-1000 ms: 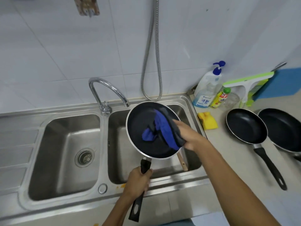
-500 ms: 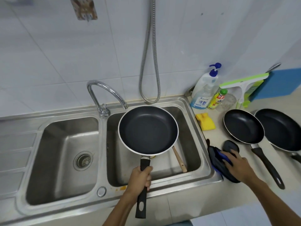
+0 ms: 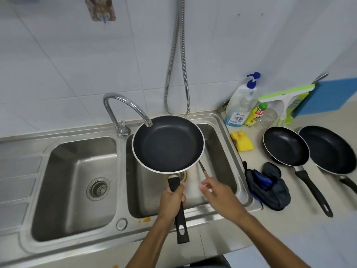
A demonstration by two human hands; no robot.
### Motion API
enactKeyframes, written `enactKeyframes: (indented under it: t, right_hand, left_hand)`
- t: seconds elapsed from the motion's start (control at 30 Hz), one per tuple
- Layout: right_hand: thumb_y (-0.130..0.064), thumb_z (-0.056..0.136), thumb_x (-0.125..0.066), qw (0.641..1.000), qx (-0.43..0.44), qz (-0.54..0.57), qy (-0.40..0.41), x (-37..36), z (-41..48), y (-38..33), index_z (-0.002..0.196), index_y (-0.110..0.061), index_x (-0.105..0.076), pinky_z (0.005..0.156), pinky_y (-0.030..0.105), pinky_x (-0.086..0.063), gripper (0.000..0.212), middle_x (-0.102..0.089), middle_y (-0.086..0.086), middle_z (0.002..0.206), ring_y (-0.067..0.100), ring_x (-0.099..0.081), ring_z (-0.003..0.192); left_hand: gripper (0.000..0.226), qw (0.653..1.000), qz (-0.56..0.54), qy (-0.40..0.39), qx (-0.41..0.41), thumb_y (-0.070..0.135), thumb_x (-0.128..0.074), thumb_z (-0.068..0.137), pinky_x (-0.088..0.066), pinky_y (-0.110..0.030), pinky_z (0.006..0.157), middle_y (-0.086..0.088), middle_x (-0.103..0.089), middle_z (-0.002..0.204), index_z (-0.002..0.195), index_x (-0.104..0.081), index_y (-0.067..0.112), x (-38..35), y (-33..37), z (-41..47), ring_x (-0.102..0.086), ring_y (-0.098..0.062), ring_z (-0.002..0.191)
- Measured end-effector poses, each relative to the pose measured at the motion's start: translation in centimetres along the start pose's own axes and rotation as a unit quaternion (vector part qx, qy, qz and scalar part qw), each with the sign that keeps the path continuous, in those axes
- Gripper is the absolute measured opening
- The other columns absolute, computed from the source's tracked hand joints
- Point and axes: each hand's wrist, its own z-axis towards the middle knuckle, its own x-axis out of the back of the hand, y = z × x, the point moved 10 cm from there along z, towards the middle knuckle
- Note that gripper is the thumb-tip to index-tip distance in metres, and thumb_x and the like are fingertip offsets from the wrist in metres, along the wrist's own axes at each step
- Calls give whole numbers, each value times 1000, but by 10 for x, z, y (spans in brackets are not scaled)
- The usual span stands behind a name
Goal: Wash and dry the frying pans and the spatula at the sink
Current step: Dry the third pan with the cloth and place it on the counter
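1. The frying pan [image 3: 168,144] is up in the air just past the left hand [image 3: 172,200], over the right bowl of the sink [image 3: 222,151]. It looks hard and stiff. I think the round end is the heavy end, so it could tip, and the dark inside may be slippery if wet. The long black handle [image 3: 181,227] is the best place to hold it.
2. The left hand is wrapped tight round that handle.
3. The right hand [image 3: 218,196] is beside the left one, fingers loose and spread, holding nothing (it is blurry).
4. Just past its fingertips, the thin wooden spatula [image 3: 203,170] pokes out from under the pan. I cannot tell if they touch. It looks light and stiff, so hold it by the stick.
5. To the right of the right hand lies a soft dark cloth [image 3: 267,188]. Past that sit a smaller pan [image 3: 286,147] and a bigger pan [image 3: 328,149].
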Motion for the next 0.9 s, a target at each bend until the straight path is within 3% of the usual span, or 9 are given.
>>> enactKeyframes:
  t: [0.1, 0.17, 0.23, 0.3, 0.5, 0.63, 0.9]
  right_hand:
    - [-60, 100, -38, 980, -102, 158, -63, -57, -22, -6, 108, -25, -55, 75, 36, -63, 39, -70, -3, 102, 11, -71, 85]
    - [-67, 99, -31, 957, -153, 232, -84, -82, -34, -3, 106, -26, -60, 74, 43, -64, 50, -73, 1, 98, 16, -74, 86]
    - [-71, 97, -25, 930, -182, 302, -101, -97, -45, -3, 102, -25, -66, 75, 43, -64, 61, -76, 3, 89, 18, -74, 82]
    - [-68, 99, -25, 907, -194, 359, -103, -105, -52, -5, 99, -14, -66, 66, 40, -63, 68, -72, 9, 77, 22, -71, 69]
    - [-70, 97, -19, 925, -183, 330, -43, -106, -62, 12, 76, -12, -58, 49, 30, -50, 74, -60, 5, 58, 21, -59, 51]
    - [-69, 99, -18, 936, -180, 303, -13, -97, -78, 27, 65, -15, -56, 49, 28, -48, 74, -59, 3, 53, 16, -58, 48]
    - [-66, 100, -23, 945, -118, 304, 38, -44, -124, 74, 71, -16, -55, 48, 28, -43, 66, -56, 1, 54, 15, -54, 47]
  left_hand:
    - [43, 1000, -2, 11, -5, 38, -63, 99, -44, -22, 60, 2, -51, 56, 64, -52, 15, -4, 0, -1, -53, -11, 55]
    - [42, 1000, -18, 10, -5, 39, -64, 98, -45, -24, 58, 5, -50, 53, 66, -51, 15, -10, -3, -2, -53, -8, 53]
    - [42, 1000, -26, 8, -1, 40, -64, 98, -47, -26, 61, 8, -51, 51, 66, -52, 16, -15, -8, -2, -55, -7, 52]
    - [45, 1000, -17, 6, -3, 46, -64, 97, -46, -32, 64, 8, -49, 51, 65, -49, 18, -18, -15, 0, -54, -11, 53]
    - [53, 1000, -7, -7, -1, 53, -56, 99, -44, -30, 59, 6, -47, 50, 60, -43, 20, -35, -28, -12, -50, -10, 52]
    - [54, 1000, 8, -7, -5, 56, -56, 98, -45, -32, 60, 2, -49, 54, 61, -46, 18, -50, -39, -24, -52, -13, 55]
    - [55, 999, 24, -11, -46, 57, -54, 98, -43, -29, 57, 1, -49, 54, 61, -47, 17, -115, -36, -68, -50, -13, 53]
